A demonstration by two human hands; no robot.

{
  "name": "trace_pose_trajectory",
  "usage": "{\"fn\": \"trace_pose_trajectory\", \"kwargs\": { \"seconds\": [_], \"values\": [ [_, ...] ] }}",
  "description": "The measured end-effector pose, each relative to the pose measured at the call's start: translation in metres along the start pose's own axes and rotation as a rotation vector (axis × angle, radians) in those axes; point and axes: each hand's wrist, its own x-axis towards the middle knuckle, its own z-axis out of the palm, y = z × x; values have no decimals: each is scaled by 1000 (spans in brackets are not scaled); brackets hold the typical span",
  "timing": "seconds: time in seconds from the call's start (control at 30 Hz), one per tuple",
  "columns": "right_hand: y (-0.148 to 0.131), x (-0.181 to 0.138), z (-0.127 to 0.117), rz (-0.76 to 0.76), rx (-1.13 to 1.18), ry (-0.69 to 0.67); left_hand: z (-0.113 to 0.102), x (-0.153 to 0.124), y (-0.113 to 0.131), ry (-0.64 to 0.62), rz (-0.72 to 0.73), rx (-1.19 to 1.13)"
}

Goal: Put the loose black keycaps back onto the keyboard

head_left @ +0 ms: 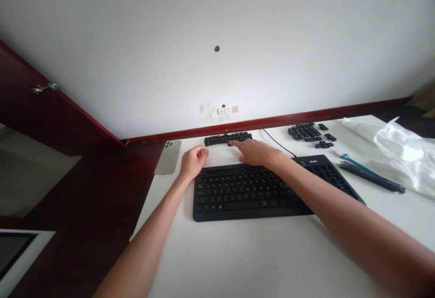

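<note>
A black keyboard (258, 190) lies on the white table (258, 257) in front of me. Beyond its far edge sits a row of loose black keycaps (220, 139). My right hand (254, 151) reaches over the keyboard, fingers stretched out, with the fingertips touching the right end of that row. My left hand (193, 162) rests on the table just left of the keyboard's far corner, curled into a loose fist with thumb and forefinger pinched; what they hold, if anything, is too small to see.
A second group of loose keycaps (307, 133) lies at the back right. A phone (168, 156) lies face down at the table's left edge. Dark pen-like tools (370, 175) and a white plastic bag (404, 153) lie to the right. The keyboard cable (277, 143) runs towards the wall.
</note>
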Motion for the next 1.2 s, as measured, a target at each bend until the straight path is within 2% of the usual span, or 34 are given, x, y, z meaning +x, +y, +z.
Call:
{"fn": "trace_pose_trajectory", "kwargs": {
  "seconds": [0.2,0.4,0.5,0.67,0.97,1.2],
  "values": [
    [-1,3,4,-28,-8,40,0,0,0,4,8,3],
    [-5,-10,-9,-62,-9,48,0,1,-3,1,7,-3],
    [-6,-11,-13,-51,-2,108,1,1,-4,3,7,-9],
    [-8,5,-4,-26,8,193,0,1,-2,4,-5,-12],
    [-5,7,-1,-77,22,166,0,1,-2,9,25,6],
    [-4,-16,-23,-157,87,110,0,0,-3,2,23,-5]
  ]
}}
